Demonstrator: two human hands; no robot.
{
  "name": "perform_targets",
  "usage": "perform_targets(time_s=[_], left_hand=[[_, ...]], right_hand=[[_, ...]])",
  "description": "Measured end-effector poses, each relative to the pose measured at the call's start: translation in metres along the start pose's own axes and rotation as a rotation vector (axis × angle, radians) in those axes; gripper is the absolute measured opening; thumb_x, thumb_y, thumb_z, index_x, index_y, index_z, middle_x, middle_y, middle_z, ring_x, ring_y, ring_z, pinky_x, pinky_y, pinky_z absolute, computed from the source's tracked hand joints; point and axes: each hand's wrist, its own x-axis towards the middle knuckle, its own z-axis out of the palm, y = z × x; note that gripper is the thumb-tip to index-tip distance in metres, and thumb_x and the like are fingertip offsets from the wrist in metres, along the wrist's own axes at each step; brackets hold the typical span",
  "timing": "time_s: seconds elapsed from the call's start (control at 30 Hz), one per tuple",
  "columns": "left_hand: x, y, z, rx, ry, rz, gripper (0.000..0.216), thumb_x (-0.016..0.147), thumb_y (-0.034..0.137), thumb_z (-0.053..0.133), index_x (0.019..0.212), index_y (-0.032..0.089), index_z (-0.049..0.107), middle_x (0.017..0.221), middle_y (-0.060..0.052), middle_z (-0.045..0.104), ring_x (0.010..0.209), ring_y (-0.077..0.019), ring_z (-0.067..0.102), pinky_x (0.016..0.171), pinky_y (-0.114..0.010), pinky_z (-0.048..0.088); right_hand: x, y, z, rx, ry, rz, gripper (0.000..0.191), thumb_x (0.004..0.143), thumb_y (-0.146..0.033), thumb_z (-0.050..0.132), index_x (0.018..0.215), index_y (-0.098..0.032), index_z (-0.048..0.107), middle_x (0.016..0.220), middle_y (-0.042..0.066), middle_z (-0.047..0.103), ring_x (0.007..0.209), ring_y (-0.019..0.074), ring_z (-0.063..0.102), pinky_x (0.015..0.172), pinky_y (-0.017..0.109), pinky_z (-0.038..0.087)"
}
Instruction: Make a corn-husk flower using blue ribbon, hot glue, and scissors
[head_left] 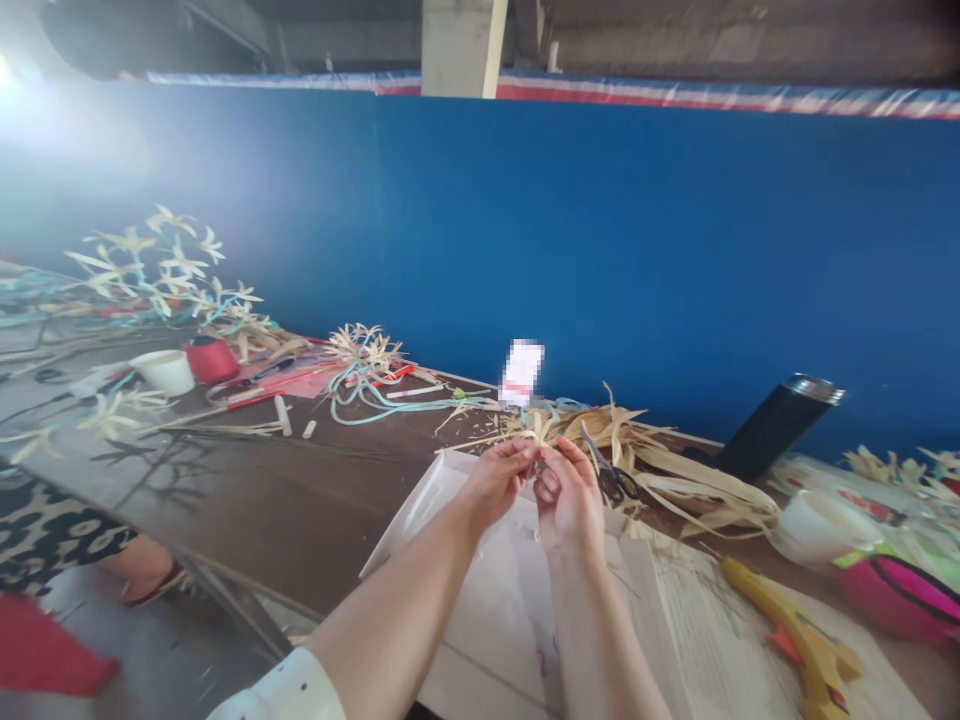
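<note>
Both my hands meet above a white sheet of paper (420,520) on the brown table. My left hand (499,478) pinches a small pale straw flower (538,430) with pointed petals. Pressed against it from the right, my right hand (568,492) has its fingers closed on the same flower's base. Just behind the hands lies a heap of dried straw strips (675,470), and black scissors (613,482) rest beside my right hand.
A yellow glue gun (795,630) lies at the right on printed paper, near a white cup (814,528), a pink pouch (900,590) and a black flask (776,425). Finished straw flowers (161,265), a white bowl (165,370) and a red spool (211,358) sit far left. Another person's leg shows lower left.
</note>
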Motion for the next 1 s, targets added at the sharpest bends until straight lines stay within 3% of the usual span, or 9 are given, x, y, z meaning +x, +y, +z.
perform_targets(time_s=[0.43, 1.0], left_hand=[[-0.0005, -0.0005, 0.0007, -0.059, -0.003, -0.016, 0.018, 0.064, 0.023, 0.075, 0.066, 0.01, 0.063, 0.061, 0.0, 0.056, 0.059, -0.0072, 0.048, 0.062, -0.022, 0.033], [-0.0028, 0.0029, 0.0041, -0.025, -0.027, 0.004, 0.021, 0.065, 0.028, 0.074, 0.066, 0.01, 0.062, 0.057, -0.001, 0.053, 0.055, -0.0079, 0.045, 0.059, -0.025, 0.032]], right_hand=[[-0.0011, -0.0001, 0.0023, -0.048, 0.002, -0.017, 0.037, 0.06, -0.028, 0.076, 0.091, -0.021, 0.056, 0.049, -0.012, 0.037, 0.039, 0.0022, 0.028, 0.037, 0.014, 0.022], [-0.0018, 0.0008, 0.0015, -0.05, 0.011, -0.035, 0.035, 0.06, -0.023, 0.075, 0.091, -0.02, 0.058, 0.055, -0.009, 0.045, 0.04, 0.0018, 0.03, 0.037, 0.014, 0.022]])
